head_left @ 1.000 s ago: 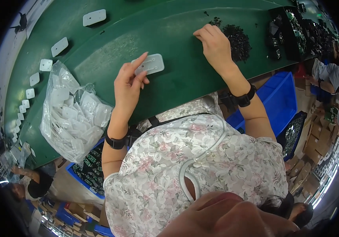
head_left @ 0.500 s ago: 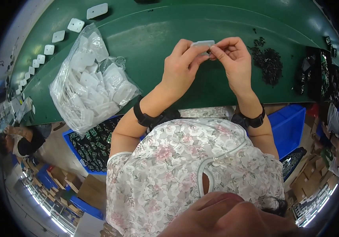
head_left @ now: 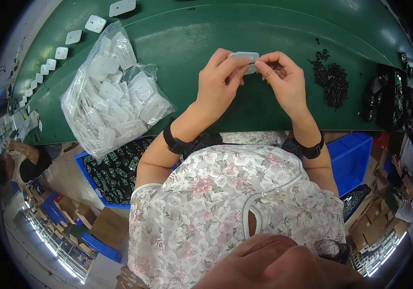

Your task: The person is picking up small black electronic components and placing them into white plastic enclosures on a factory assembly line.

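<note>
My left hand [head_left: 216,86] is closed on a small white plastic cover [head_left: 244,55] with rounded corners, held above the green table [head_left: 182,53]. Thumb and fingertips of my right hand [head_left: 286,82] pinch a tiny black part [head_left: 252,63] at the cover's right side. Fingers hide much of the cover, and the part's exact shape is too small to make out. Right of my right hand lies a loose pile of small black parts [head_left: 331,84]. A clear plastic bag [head_left: 115,101] full of white plastic covers rests to the left of my left hand.
A line of white covers [head_left: 73,37] runs along the table's far left. At the right end stands a black box [head_left: 384,94] with dark parts. Below the table edge are blue bins [head_left: 348,164], the left one holding green circuit boards [head_left: 120,168]. Another person [head_left: 28,159] is at far left.
The cover has tipped so that more of its face shows below my fingers. My right fingertips have shifted slightly at its edge, and the whole view has moved a little.
</note>
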`<state>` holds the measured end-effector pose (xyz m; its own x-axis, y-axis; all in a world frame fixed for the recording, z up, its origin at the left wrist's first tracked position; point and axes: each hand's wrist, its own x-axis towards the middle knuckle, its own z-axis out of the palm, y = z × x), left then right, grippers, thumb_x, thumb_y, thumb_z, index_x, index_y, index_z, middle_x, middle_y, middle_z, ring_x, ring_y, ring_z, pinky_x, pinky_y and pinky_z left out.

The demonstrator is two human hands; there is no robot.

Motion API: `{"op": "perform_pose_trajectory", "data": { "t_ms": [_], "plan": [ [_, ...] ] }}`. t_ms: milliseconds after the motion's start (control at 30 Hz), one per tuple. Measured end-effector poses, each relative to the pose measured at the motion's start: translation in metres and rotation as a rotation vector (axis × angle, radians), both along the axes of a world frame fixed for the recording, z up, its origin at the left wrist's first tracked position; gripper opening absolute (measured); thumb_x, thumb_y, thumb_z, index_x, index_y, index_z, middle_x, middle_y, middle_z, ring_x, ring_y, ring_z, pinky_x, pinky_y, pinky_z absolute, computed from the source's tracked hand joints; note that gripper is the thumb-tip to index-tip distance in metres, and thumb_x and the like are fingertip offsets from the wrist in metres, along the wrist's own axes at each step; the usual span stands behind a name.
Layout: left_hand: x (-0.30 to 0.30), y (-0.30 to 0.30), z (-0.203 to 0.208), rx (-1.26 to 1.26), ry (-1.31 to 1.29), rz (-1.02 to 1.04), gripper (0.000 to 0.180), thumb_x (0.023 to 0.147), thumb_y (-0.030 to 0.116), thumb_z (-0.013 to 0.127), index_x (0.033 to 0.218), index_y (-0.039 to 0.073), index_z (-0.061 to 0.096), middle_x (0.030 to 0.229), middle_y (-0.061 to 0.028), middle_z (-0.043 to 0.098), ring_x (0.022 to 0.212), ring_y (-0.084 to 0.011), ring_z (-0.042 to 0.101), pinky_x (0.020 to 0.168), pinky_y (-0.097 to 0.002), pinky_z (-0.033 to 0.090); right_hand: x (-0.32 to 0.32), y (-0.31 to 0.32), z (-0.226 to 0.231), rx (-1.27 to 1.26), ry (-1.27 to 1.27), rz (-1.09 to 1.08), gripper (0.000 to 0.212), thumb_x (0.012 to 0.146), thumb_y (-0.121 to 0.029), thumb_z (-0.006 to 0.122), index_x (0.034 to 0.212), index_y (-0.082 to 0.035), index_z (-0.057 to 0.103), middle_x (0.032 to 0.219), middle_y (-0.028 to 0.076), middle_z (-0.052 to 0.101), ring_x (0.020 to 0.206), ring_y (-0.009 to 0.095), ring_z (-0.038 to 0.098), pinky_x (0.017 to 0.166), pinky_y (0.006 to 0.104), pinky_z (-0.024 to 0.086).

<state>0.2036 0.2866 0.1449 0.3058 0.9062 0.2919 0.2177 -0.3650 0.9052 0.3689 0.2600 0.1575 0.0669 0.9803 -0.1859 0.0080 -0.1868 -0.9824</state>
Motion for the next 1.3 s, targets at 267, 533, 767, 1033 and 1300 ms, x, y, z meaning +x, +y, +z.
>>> {"op": "perform_pose_trajectory", "data": {
  "t_ms": [267,533,767,1033,1300],
  "plan": [
    [0.000,-0.005,-0.006,-0.606,-0.461,-0.087,0.023,0.090,-0.003,0.053,0.112,-0.006,0.051,0.096,-0.0109,0.061,0.085,-0.0191,0.066,0.078,-0.0276,0.054,-0.011,-0.002,-0.002,0.306,-0.343,-0.022,0.007,0.084,-0.005,0.066,0.086,-0.001,0.061,0.077,-0.002,0.052,0.065,0.003,0.044,0.054,0.0174,0.032],
    [-0.003,-0.009,-0.009,-0.550,-0.525,-0.074,0.009,0.090,-0.002,0.055,0.098,-0.006,0.055,0.097,-0.0096,0.058,0.084,-0.0175,0.064,0.079,-0.0268,0.054,-0.016,-0.004,-0.014,0.267,-0.340,-0.033,0.008,0.083,-0.002,0.066,0.082,-0.001,0.058,0.076,-0.003,0.051,0.063,0.002,0.042,0.052,0.0171,0.031],
    [-0.002,-0.009,-0.011,-0.453,-0.505,-0.066,0.005,0.089,-0.002,0.056,0.091,-0.006,0.054,0.098,-0.0087,0.053,0.080,-0.0165,0.063,0.072,-0.0261,0.053,-0.016,-0.009,-0.015,0.315,-0.340,-0.052,0.017,0.080,-0.005,0.070,0.090,-0.001,0.056,0.079,-0.002,0.051,0.061,0.005,0.041,0.054,0.0185,0.035],
    [-0.004,-0.006,0.000,-0.513,-0.371,-0.160,0.003,0.091,0.000,0.055,0.091,-0.003,0.055,0.088,-0.0082,0.060,0.078,-0.0147,0.063,0.072,-0.0243,0.051,0.002,-0.005,-0.002,0.193,-0.357,0.022,0.024,0.075,-0.013,0.074,0.093,-0.006,0.059,0.080,-0.001,0.051,0.063,0.007,0.042,0.055,0.0208,0.036],
    [0.008,-0.008,0.000,-0.724,-0.360,-0.209,0.016,0.094,0.002,0.049,0.107,-0.007,0.054,0.095,-0.0108,0.061,0.081,-0.0166,0.064,0.080,-0.0283,0.052,0.015,-0.013,-0.007,0.152,-0.373,0.003,0.023,0.078,-0.012,0.071,0.082,-0.005,0.050,0.073,0.000,0.053,0.065,0.008,0.048,0.056,0.0258,0.040]
  ]
}}
